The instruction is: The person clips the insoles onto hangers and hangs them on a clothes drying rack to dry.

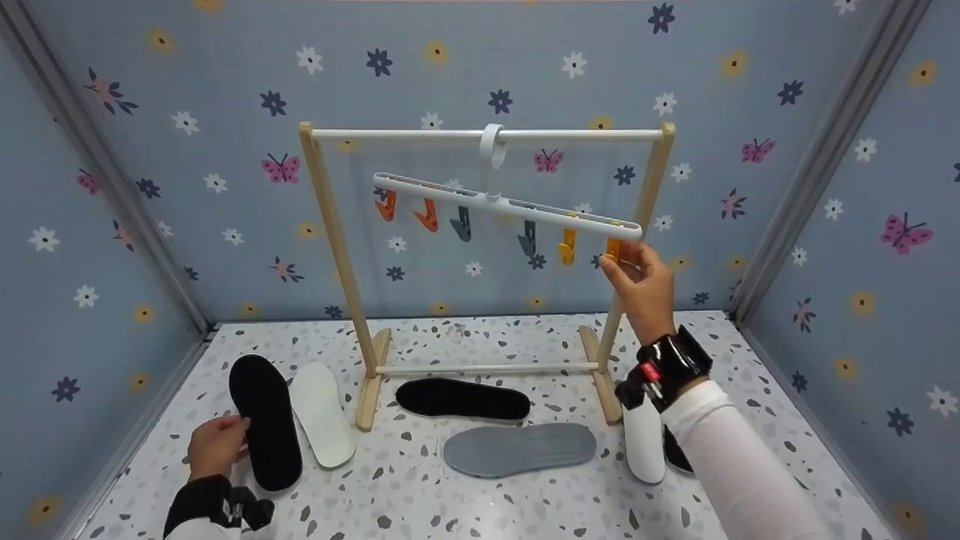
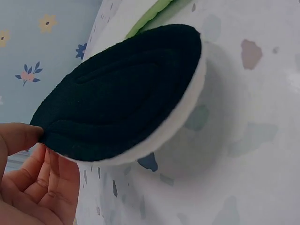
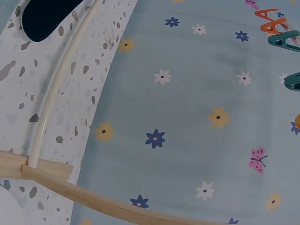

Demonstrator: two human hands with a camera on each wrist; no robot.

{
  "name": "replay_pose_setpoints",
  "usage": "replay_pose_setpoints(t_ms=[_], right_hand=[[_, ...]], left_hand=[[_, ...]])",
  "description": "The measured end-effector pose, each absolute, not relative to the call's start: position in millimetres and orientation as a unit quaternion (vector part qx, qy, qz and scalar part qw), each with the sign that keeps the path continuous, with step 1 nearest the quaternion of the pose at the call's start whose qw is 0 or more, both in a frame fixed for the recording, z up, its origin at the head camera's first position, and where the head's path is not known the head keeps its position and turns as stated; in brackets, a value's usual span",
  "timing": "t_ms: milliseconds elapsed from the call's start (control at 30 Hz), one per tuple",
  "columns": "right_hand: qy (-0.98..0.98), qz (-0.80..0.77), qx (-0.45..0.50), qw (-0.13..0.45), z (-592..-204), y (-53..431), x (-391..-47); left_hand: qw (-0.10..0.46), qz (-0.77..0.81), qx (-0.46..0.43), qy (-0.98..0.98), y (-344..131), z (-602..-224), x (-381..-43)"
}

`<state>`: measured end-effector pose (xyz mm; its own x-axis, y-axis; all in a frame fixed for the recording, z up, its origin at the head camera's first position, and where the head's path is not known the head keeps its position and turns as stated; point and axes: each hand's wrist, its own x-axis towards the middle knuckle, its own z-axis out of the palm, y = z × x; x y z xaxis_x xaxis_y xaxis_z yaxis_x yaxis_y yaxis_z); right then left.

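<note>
My left hand (image 1: 215,445) pinches the edge of a black shoe insole (image 1: 264,420) between thumb and fingers. In the left wrist view that insole (image 2: 122,98) is tilted, its white underside edge showing above the speckled surface. Up at the right end of a white clip hanger (image 1: 442,192), my right hand (image 1: 646,289) pinches the outermost yellow clothespin (image 1: 613,247). The hanger slants down to the right. Another yellow clothespin (image 1: 567,246), two grey-green ones and two orange ones (image 1: 386,206) hang along it. My right hand is outside the right wrist view.
A wooden rack (image 1: 330,247) with a white top bar (image 1: 405,136) carries the hanger. On the speckled surface lie a white insole (image 1: 324,415), a black one (image 1: 463,399), a grey one (image 1: 520,450), and a white one (image 1: 643,442) partly under my right arm. Flowered walls enclose the space.
</note>
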<state>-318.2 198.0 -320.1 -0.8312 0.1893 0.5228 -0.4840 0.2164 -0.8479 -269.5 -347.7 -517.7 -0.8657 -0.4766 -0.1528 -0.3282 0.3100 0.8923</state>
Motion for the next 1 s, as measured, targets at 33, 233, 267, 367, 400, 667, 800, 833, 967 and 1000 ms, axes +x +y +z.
replay_pose_setpoints(t_ms=[33,233,267,367,400,667,800,833,967,1000], right_hand=[[-0.731,0.617,0.101,0.272,-320,198,-318],[-0.73,0.616,0.104,0.276,-331,206,-329],[-0.729,0.615,0.105,0.28,-334,208,-332],[-0.73,0.614,0.102,0.282,-331,206,-329],[-0.732,0.612,0.099,0.281,-328,205,-327],[-0.74,0.604,0.099,0.278,-327,203,-326],[-0.74,0.601,0.102,0.284,-337,209,-337],[-0.743,0.597,0.101,0.285,-339,211,-339],[-0.744,0.595,0.105,0.284,-341,213,-340],[-0.744,0.596,0.105,0.283,-340,214,-340]], left_hand=[[0.068,-0.536,0.252,-0.803,-347,-517,-270],[0.07,-0.557,0.249,-0.789,-345,-515,-269],[0.069,-0.562,0.246,-0.787,-344,-514,-268],[0.06,-0.581,0.234,-0.777,-342,-511,-267],[0.056,-0.586,0.231,-0.774,-340,-509,-267],[0.063,-0.599,0.213,-0.77,-333,-501,-264],[0.072,-0.582,0.207,-0.783,-328,-497,-264],[0.072,-0.578,0.205,-0.787,-326,-495,-263],[0.077,-0.571,0.195,-0.793,-317,-488,-262],[0.077,-0.573,0.19,-0.794,-314,-486,-262]])
